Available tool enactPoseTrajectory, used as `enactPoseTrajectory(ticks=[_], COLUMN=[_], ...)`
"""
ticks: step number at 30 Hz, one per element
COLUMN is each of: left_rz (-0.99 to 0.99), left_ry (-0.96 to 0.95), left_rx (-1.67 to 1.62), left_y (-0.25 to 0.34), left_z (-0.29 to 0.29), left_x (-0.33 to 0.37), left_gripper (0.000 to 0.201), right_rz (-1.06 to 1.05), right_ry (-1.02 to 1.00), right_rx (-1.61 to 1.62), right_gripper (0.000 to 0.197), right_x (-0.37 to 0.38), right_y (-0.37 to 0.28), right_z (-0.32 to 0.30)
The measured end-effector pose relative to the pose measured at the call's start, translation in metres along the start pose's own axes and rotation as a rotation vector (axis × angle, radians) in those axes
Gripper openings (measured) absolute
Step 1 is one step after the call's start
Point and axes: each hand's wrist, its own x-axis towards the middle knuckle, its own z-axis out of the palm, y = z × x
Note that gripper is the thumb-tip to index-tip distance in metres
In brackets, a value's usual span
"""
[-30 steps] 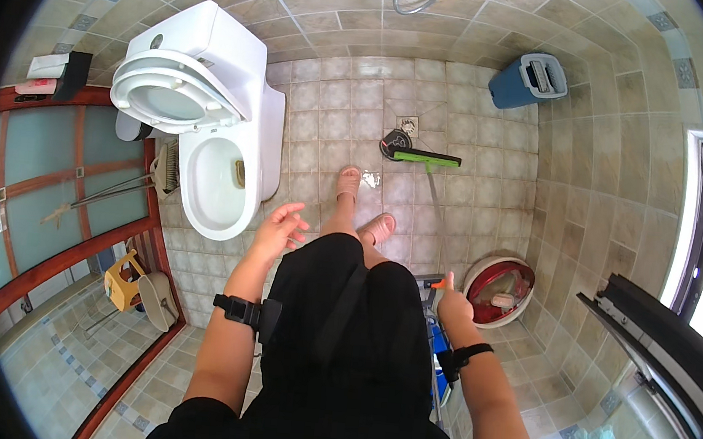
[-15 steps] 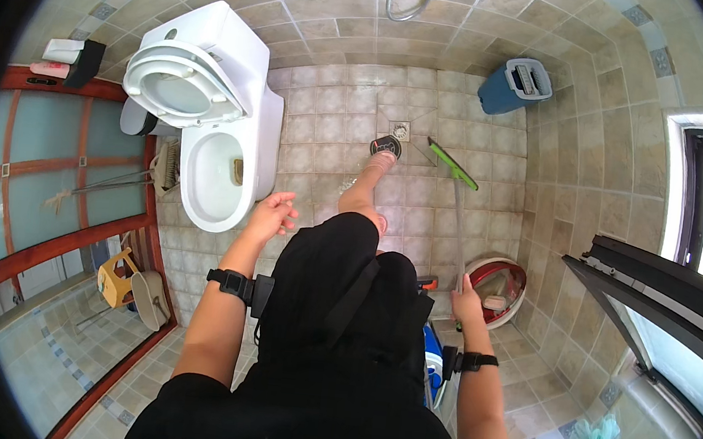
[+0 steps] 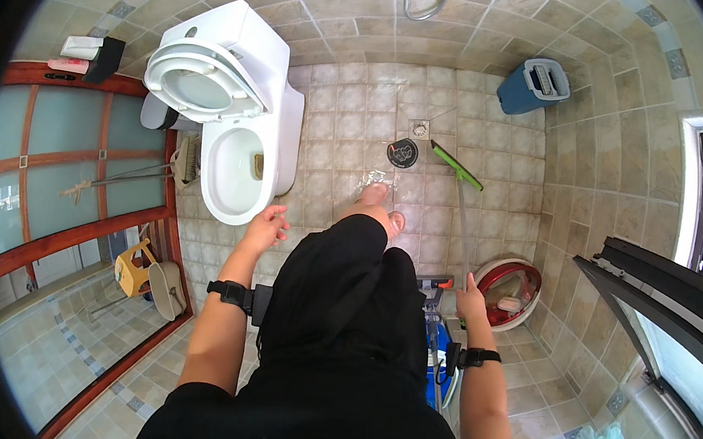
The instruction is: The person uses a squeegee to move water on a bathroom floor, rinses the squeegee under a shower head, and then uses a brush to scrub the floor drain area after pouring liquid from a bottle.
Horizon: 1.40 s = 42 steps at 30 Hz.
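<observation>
My right hand (image 3: 470, 303) is closed around the thin pole of a floor squeegee (image 3: 460, 168). Its green blade rests at a slant on the tiled floor, right of a round black disc (image 3: 403, 152) and a small square floor drain (image 3: 419, 129). With fingers apart and nothing in them, my left hand (image 3: 266, 226) hangs beside the front rim of the white toilet (image 3: 289, 142), whose lid and seat are raised. A small brownish thing (image 3: 258, 166) shows inside the bowl. My bare feet (image 3: 373, 193) stand below the disc, next to a shiny wet patch.
A blue-grey bin (image 3: 533, 86) stands at the far right wall. Near my right hand lies a red and white basin (image 3: 509, 294), with a blue bucket (image 3: 437, 359) by my leg. An open window sash (image 3: 655, 316) juts in at right. Red-framed glass doors (image 3: 60, 166) line the left.
My forward foot has drawn back off the round black disc, which now shows whole. The view has shifted slightly; my right hand keeps its hold on the squeegee.
</observation>
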Motion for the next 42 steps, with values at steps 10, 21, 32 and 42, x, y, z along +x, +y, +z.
enactPoseTrajectory(ticks=[10, 21, 32, 42], left_rz=[-0.092, 0.013, -0.035, -0.146], left_ry=[0.016, -0.002, 0.028, 0.05], left_rx=[-0.015, 0.039, -0.003, -0.034], left_y=[-0.064, -0.035, -0.05, -0.082], left_z=[-0.019, -0.024, -0.039, -0.048], left_x=[0.017, 0.025, 0.023, 0.019], left_gripper=[0.036, 0.038, 0.038, 0.036], right_rz=[0.049, 0.004, 0.02, -0.131], right_ry=[-0.129, -0.087, -0.123, -0.142], right_rx=[0.024, 0.112, 0.087, -0.114], right_gripper=[0.063, 0.065, 0.068, 0.06], right_x=[-0.004, -0.005, -0.001, -0.036], right_y=[-0.04, -0.007, -0.004, -0.031], right_z=[-0.011, -0.003, 0.014, 0.006])
